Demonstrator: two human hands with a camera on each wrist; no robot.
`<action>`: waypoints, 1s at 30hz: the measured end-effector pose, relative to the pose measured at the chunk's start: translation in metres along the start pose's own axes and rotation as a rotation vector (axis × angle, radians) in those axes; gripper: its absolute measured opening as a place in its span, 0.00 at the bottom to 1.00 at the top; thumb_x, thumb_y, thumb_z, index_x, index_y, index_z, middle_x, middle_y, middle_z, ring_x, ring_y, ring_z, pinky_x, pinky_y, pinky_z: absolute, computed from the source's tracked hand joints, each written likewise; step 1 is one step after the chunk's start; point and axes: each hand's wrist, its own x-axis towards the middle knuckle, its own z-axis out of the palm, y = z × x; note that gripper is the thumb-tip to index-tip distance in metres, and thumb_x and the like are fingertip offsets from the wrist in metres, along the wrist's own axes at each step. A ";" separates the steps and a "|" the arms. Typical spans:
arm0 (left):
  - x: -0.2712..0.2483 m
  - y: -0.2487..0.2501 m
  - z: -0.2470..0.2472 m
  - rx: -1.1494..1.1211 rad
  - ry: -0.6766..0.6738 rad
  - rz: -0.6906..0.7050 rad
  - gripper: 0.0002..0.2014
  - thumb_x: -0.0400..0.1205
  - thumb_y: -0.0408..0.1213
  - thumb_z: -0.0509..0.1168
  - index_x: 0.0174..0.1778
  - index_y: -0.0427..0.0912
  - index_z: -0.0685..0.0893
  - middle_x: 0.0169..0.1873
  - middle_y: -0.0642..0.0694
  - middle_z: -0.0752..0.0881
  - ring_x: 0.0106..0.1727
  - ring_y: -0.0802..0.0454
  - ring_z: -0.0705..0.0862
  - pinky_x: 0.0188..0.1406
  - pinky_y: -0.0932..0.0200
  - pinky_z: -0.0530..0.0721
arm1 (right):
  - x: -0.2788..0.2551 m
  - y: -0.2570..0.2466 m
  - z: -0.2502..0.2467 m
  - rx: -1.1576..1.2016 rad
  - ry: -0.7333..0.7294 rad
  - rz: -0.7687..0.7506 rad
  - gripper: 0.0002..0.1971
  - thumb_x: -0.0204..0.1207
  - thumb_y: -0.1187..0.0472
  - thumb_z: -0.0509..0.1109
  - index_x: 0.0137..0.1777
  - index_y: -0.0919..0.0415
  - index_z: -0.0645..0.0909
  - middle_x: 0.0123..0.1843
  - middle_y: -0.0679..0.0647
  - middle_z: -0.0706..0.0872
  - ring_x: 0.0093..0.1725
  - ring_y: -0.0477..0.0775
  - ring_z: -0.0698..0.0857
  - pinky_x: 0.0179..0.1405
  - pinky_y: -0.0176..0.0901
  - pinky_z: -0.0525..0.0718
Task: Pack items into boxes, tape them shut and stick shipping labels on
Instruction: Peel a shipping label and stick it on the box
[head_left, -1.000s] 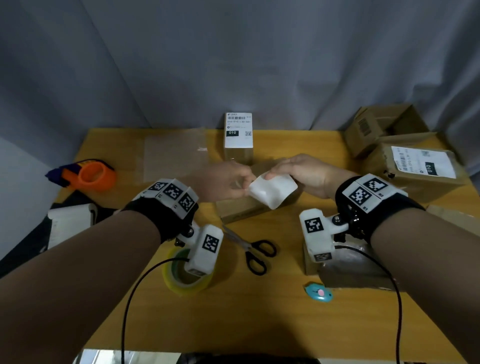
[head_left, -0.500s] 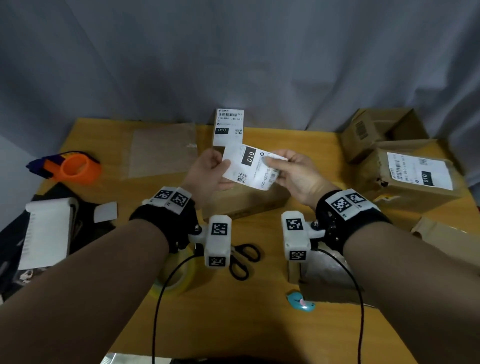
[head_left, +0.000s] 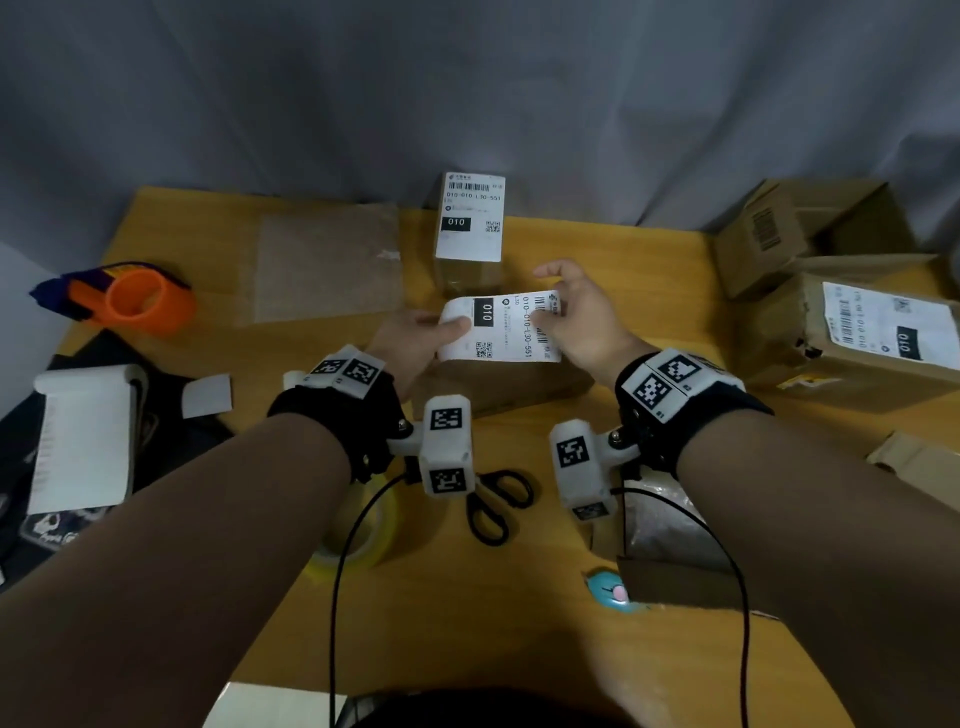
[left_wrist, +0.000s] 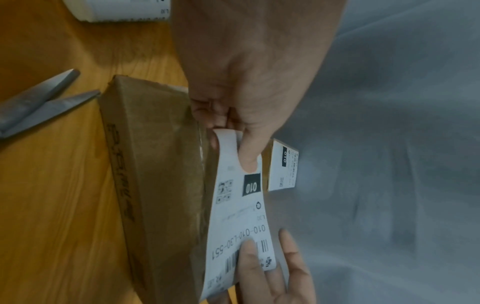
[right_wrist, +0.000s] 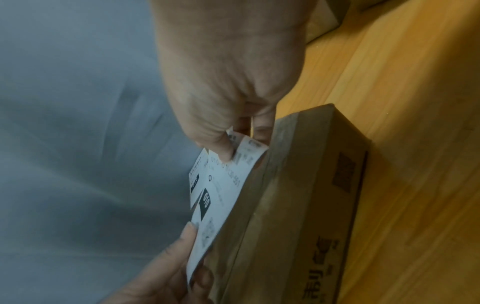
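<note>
Dim, soft overhead light; blurred wrist views, wide-angle edges.

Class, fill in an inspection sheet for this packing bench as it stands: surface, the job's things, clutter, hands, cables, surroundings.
Surface: wooden table.
Job's things: shipping label held over a taped flat box; labelled boxes behind and at right.
Clutter: scissors, tape roll, orange tape dispenser, label printer.
Hands: left hand and right hand each pinch a label end.
Cables: black wrist leads trail across the table.
Surroundings: grey curtain.
</note>
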 end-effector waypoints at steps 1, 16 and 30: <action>-0.001 0.000 -0.001 0.002 -0.011 -0.011 0.15 0.78 0.40 0.71 0.58 0.38 0.84 0.48 0.42 0.90 0.37 0.53 0.87 0.27 0.66 0.82 | 0.000 0.001 0.000 -0.002 -0.005 -0.016 0.21 0.78 0.74 0.66 0.63 0.50 0.70 0.43 0.51 0.83 0.42 0.61 0.88 0.39 0.56 0.88; -0.001 -0.014 0.005 0.329 0.054 0.096 0.06 0.80 0.36 0.68 0.46 0.37 0.84 0.42 0.37 0.89 0.39 0.46 0.86 0.48 0.49 0.87 | -0.001 0.031 0.008 -0.023 0.172 0.154 0.28 0.75 0.69 0.72 0.73 0.59 0.67 0.46 0.57 0.88 0.46 0.54 0.87 0.38 0.39 0.83; 0.010 -0.016 0.009 0.453 0.124 0.086 0.11 0.79 0.39 0.68 0.46 0.32 0.84 0.43 0.36 0.89 0.47 0.40 0.87 0.51 0.40 0.86 | 0.005 0.033 0.015 -0.151 0.229 0.110 0.25 0.77 0.71 0.66 0.73 0.61 0.66 0.36 0.56 0.86 0.35 0.47 0.81 0.26 0.27 0.72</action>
